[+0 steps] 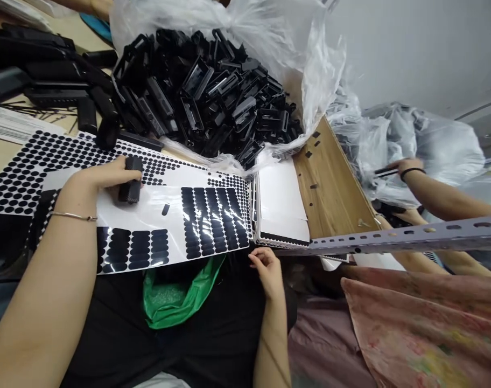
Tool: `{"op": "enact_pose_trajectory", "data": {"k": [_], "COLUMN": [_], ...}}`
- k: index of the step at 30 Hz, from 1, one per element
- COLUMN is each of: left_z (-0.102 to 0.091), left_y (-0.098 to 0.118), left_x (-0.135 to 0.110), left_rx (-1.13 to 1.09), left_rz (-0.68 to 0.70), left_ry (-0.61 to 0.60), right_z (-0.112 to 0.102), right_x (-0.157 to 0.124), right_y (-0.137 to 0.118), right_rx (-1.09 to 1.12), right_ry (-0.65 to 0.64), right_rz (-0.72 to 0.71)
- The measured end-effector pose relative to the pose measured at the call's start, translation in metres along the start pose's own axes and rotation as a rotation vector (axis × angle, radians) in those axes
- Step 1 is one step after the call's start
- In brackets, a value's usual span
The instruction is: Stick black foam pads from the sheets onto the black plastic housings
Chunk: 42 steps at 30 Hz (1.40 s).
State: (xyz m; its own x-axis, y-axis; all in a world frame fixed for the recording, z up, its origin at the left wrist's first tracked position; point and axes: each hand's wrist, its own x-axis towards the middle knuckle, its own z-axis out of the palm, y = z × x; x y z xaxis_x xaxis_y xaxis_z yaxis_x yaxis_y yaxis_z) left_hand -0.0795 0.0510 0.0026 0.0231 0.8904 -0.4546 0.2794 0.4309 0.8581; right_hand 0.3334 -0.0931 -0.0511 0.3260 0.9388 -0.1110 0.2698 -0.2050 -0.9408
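My left hand (108, 173) is closed around a small black plastic housing (130, 186) with a ribbed surface, just above a sheet of black stickers (214, 221). That white sheet has rows of rounded black stickers at its right and lower left, a bare middle, and one lone sticker (166, 209). At the sheet's lower right corner, my right hand (268, 268) has thumb and forefinger pinched together; anything between them is too small to make out. Beneath lie more sheets (17, 172) dotted with round black stickers.
Behind the sheets, a plastic-lined box holds many black plastic parts (213, 97). More black housings (47, 75) lie at left. A stack of white sheets (281, 199) stands beside a wooden board (334, 188) and a perforated metal rail (415, 234). A green bag (165, 315) hangs below; co-workers' hands are at right.
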Motion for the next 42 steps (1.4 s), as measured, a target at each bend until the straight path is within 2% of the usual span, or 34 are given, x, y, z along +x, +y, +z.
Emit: {"op": "enact_pose_trajectory", "data": {"k": [2, 6, 9, 11, 15, 19, 20, 24, 26, 29, 31, 32, 34, 37, 39, 41, 42], "left_z": [-0.001, -0.005, -0.006, -0.004, 0.002, 0.004, 0.004, 0.007, 0.010, 0.020, 0.029, 0.035, 0.046, 0.065, 0.075, 0.082, 0.084], "left_y": [0.008, 0.009, 0.004, 0.003, 0.003, -0.008, -0.013, -0.025, -0.026, -0.019, -0.011, -0.007, 0.002, 0.011, 0.014, 0.016, 0.016], "left_x": [-0.003, -0.006, -0.007, -0.007, -0.005, 0.003, 0.005, 0.012, 0.014, 0.014, 0.014, 0.014, 0.013, 0.010, 0.007, 0.004, 0.002], "left_rx": [0.033, -0.019, -0.051, -0.026, 0.001, -0.023, -0.032, -0.115, -0.156, -0.228, -0.378, -0.479, -0.642, -0.820, -0.877, -0.909, -0.913], "left_rz": [-0.080, -0.095, -0.097, -0.114, -0.094, 0.040, 0.095, 0.207, 0.229, 0.256, 0.333, 0.406, 0.531, 0.610, 0.579, 0.534, 0.514], "left_ry": [0.062, 0.112, 0.089, 0.124, 0.141, 0.203, 0.166, 0.107, 0.111, 0.287, 0.370, 0.365, 0.326, 0.322, 0.323, 0.312, 0.288], "right_z": [0.012, 0.031, 0.042, 0.050, 0.060, 0.053, 0.049, 0.024, 0.007, -0.010, -0.009, -0.002, 0.025, 0.087, 0.129, 0.161, 0.172], "right_x": [-0.010, -0.006, 0.010, 0.018, 0.020, 0.018, 0.019, 0.023, 0.019, 0.010, 0.007, 0.008, 0.016, 0.041, 0.061, 0.079, 0.086], "right_y": [0.023, 0.048, 0.056, 0.058, 0.058, 0.051, 0.048, 0.028, 0.011, -0.023, -0.049, -0.062, -0.085, -0.104, -0.106, -0.104, -0.102], "right_rx": [0.051, 0.159, 0.228, 0.255, 0.238, 0.143, 0.106, -0.088, -0.178, -0.295, -0.459, -0.477, -0.467, -0.548, -0.655, -0.800, -0.829], "right_ry": [0.145, 0.340, 0.430, 0.498, 0.646, 0.632, 0.621, 0.670, 0.646, 0.527, 0.469, 0.429, 0.221, -0.294, -0.592, -0.773, -0.819], "right_rz": [0.018, 0.046, 0.049, 0.047, 0.042, 0.072, 0.071, 0.001, -0.040, -0.101, -0.264, -0.384, -0.644, -0.893, -0.993, -1.025, -1.027]}}
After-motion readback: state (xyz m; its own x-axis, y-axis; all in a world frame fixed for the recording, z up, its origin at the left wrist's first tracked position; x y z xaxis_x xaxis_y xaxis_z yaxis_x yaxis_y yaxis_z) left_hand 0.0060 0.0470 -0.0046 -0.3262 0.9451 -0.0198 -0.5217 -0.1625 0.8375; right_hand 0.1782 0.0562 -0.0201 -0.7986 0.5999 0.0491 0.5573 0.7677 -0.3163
